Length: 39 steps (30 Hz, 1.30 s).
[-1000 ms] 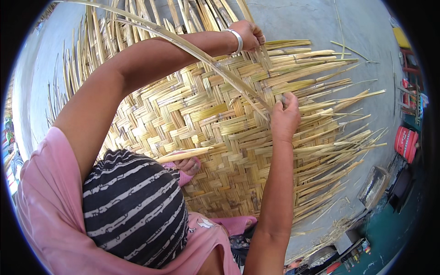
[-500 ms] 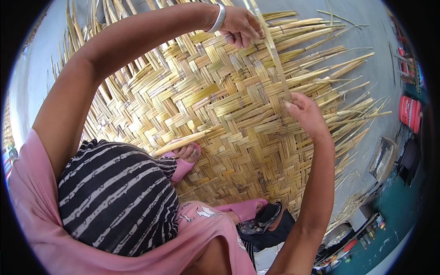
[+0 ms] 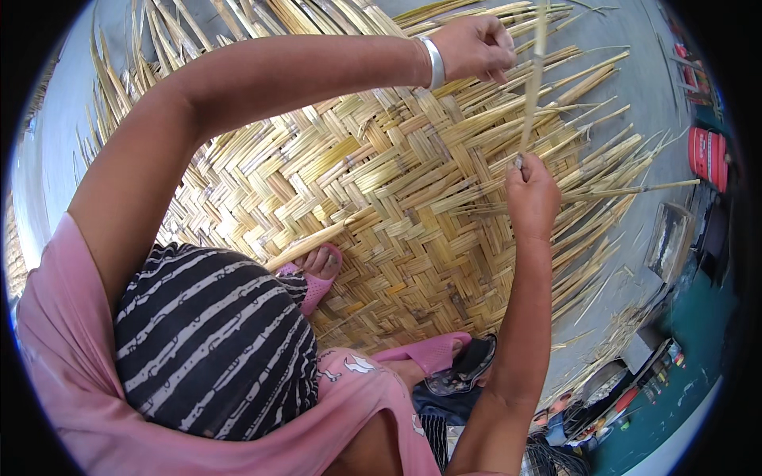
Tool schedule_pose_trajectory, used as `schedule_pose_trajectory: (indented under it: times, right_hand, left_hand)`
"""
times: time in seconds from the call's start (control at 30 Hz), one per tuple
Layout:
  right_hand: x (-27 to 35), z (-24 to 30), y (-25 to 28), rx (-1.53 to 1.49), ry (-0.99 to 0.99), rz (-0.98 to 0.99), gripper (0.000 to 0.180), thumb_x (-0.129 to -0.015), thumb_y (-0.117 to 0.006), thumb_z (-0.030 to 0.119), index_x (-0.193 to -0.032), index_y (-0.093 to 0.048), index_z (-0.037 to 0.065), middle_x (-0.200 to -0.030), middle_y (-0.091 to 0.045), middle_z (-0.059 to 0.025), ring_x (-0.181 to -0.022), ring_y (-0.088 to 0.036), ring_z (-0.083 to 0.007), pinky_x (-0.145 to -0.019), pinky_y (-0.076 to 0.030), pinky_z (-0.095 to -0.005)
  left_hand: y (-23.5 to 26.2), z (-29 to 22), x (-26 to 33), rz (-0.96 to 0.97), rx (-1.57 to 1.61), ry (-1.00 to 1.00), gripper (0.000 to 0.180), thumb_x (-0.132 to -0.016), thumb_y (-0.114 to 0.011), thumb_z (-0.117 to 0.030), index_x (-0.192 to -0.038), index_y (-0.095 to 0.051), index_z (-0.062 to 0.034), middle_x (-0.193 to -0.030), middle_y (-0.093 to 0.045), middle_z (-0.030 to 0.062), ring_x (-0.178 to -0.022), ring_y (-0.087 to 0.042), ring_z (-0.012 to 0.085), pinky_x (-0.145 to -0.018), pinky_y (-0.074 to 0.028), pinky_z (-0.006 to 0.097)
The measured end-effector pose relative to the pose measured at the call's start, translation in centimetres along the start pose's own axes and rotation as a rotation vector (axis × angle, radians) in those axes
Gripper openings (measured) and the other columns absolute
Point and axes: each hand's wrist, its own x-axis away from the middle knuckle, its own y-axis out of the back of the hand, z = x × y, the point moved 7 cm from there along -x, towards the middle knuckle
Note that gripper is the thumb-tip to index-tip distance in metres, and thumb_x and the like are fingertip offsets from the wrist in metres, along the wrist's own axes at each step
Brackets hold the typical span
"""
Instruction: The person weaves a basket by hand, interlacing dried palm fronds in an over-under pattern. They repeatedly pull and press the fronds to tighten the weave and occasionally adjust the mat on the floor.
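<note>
A large mat [image 3: 405,270] of flat yellow-brown split stalks spreads in front of me, woven in a zigzag pattern, with loose ends fanning out. My right hand [image 3: 532,194] is closed on the lower end of a long pale strip [image 3: 533,95], which stands up over the mat's right part and leaves the top of the view. Just left of this strip, my left hand [image 3: 474,49] hovers over the far edge of the mat. Its fingers are curled, a gap shows between them and the strip, and nothing shows in them.
Pink slippers [image 3: 317,287] on my feet rest on the near part of the mat. Uneven stalk ends [image 3: 611,75] jut over the grey floor [image 3: 635,103]. At the right stand a red container [image 3: 706,159] and a shallow tray [image 3: 668,240]. Assorted small items lie lower right.
My left hand has moved right and come away from the strip. My right hand has shifted slightly, and the strip, which leaned left, now tilts slightly right.
</note>
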Motion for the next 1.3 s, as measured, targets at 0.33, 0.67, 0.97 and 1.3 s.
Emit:
schedule_pose_trajectory:
  times: [0.33,0.67,0.97,1.3]
  right_hand:
    - [2.8,-1.5,1.2,-0.127,-0.246,-0.245,0.017,-0.080,-0.060,0.017,-0.080,-0.054,0.000,-0.070,-0.062,-0.0122,-0.061,-0.059,-0.0275,-0.061,-0.046,-0.0362]
    - [4.8,-3.1,0.6,-0.454,-0.270,-0.391,0.015,-0.082,-0.060,0.013,-0.080,-0.055,0.000,-0.069,-0.062,-0.0084,-0.060,-0.059,-0.0188,-0.059,-0.046,-0.0318]
    - [4.5,-2.8,1.0,-0.552,-0.320,-0.363,0.012,-0.082,-0.060,0.007,-0.080,-0.052,-0.001,-0.068,-0.061,-0.0053,-0.060,-0.058,-0.0109,-0.058,-0.046,-0.0253]
    - [2.2,-5.3,-1.5,-0.519,-0.360,-0.296,0.016,-0.079,-0.063,0.012,-0.082,-0.052,0.000,-0.069,-0.062,-0.0076,-0.062,-0.061,-0.0175,-0.058,-0.047,-0.0300]
  left_hand:
    - [-10.7,3.9,-2.3,0.492,-1.156,0.201,0.029,-0.071,-0.064,-0.016,-0.095,-0.066,0.0009,-0.092,-0.066,0.0175,-0.081,-0.064,0.0295,-0.069,-0.052,0.037]
    - [-11.7,5.8,-4.4,0.488,-1.116,0.368,0.024,-0.073,-0.065,-0.019,-0.087,-0.067,0.0009,-0.084,-0.067,0.0141,-0.073,-0.065,0.0274,-0.066,-0.052,0.037]
    - [-11.2,5.9,-4.7,0.493,-1.025,0.524,0.024,-0.076,-0.066,-0.022,-0.089,-0.066,-0.0008,-0.079,-0.066,0.0116,-0.073,-0.063,0.0250,-0.058,-0.052,0.034]
    - [-10.7,4.6,-2.6,0.536,0.044,0.438,0.042,-0.074,-0.072,-0.046,-0.090,-0.063,-0.0089,-0.073,-0.051,-0.0032,-0.073,-0.046,0.0079,-0.065,-0.039,0.025]
